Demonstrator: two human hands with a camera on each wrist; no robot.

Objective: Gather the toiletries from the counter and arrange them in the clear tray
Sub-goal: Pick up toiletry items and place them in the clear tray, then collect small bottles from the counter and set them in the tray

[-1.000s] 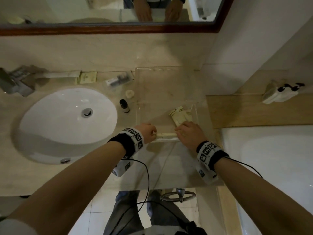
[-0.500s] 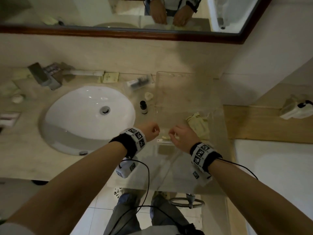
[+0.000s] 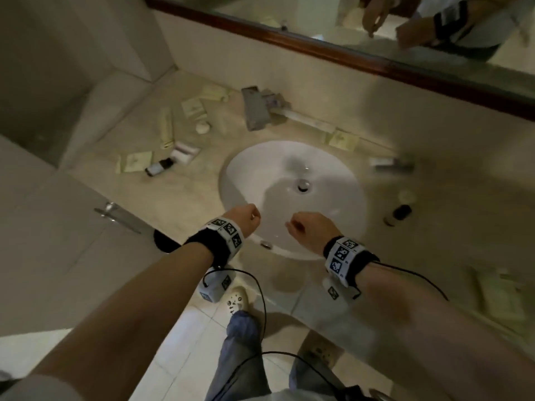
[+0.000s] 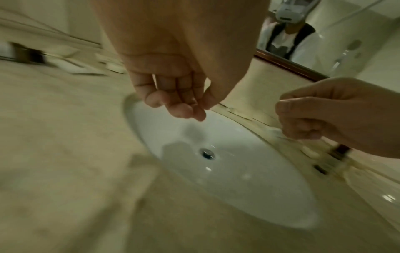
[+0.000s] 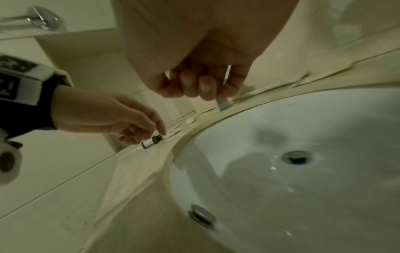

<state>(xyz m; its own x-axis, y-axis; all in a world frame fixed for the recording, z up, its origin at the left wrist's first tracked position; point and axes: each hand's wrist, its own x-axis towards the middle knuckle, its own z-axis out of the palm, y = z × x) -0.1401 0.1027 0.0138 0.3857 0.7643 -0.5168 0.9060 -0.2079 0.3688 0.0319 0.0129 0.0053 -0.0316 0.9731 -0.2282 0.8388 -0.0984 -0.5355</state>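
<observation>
My left hand [image 3: 249, 218] hangs over the front of the white sink [image 3: 318, 169], fingers loosely curled and holding nothing [image 4: 184, 106]. My right hand [image 3: 301, 227] hovers beside it in a curled fist [image 4: 314, 119], also holding nothing. Left of the sink lie a small dark-capped bottle [image 3: 157, 168], a white tube [image 3: 183, 151], a long cream tube [image 3: 166, 130] and cream sachets [image 3: 136, 162]. Right of the sink a dark bottle [image 3: 401, 213] stands by a cap [image 3: 406, 195]. The clear tray [image 3: 503, 311], blurred, sits at the far right edge with cream packets in it.
The faucet [image 3: 254, 110] rises behind the sink, with a long white box [image 3: 309, 121] and a sachet [image 3: 343, 140] along the wall. A wrapped item [image 3: 390, 164] lies at the sink's right rim. A mirror runs above. A wall closes off the counter's left end.
Both hands have come off the tray's front edge and moved left over the sink. The long pale item they held stays behind. The head view has swung left to the far counter.
</observation>
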